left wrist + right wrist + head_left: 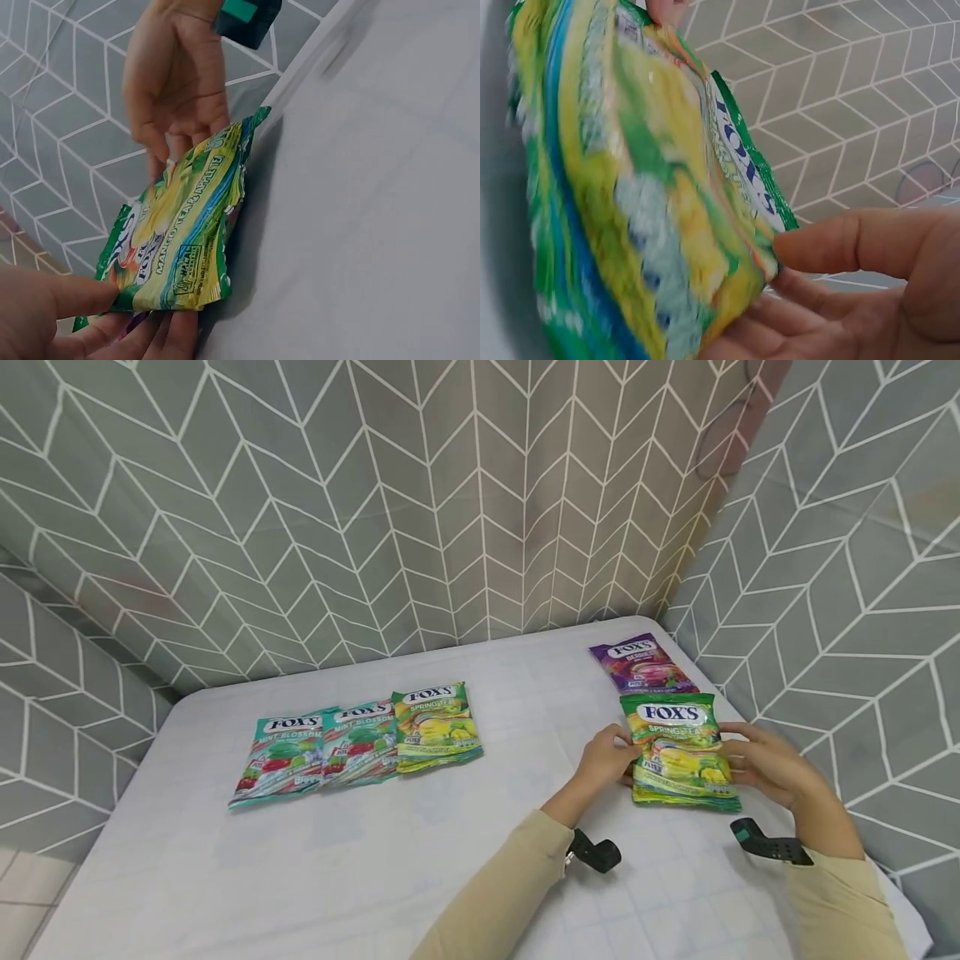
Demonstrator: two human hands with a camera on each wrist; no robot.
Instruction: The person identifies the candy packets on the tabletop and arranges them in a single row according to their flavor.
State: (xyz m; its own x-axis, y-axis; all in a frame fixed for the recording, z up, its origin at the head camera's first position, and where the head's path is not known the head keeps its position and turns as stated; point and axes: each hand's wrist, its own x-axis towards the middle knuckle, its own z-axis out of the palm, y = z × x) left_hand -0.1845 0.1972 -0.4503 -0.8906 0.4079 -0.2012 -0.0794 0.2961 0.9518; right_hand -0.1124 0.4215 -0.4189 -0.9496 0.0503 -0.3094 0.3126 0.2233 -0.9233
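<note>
A green and yellow Fox's Spring Tea candy bag (678,756) is held between both hands at the right side of the table. My left hand (606,758) pinches its left edge; in the left wrist view the thumb lies over the bag (176,225) and the fingers go beneath it. On the opposite edge my right hand (772,766) grips it, thumb at the edge and fingers partly hidden under the bag (667,187). The bag is tilted, its printed front facing up. Just behind it lies a purple Fox's Berries candy bag (643,665), its lower edge partly covered.
Toward the left, a teal Mint Blossom bag (281,758), another Mint Blossom bag (362,743) and a Spring Tea bag (437,728) lie in an overlapping row. They rest on the white-covered table (315,877). Grey patterned curtains (450,510) stand behind and at both sides.
</note>
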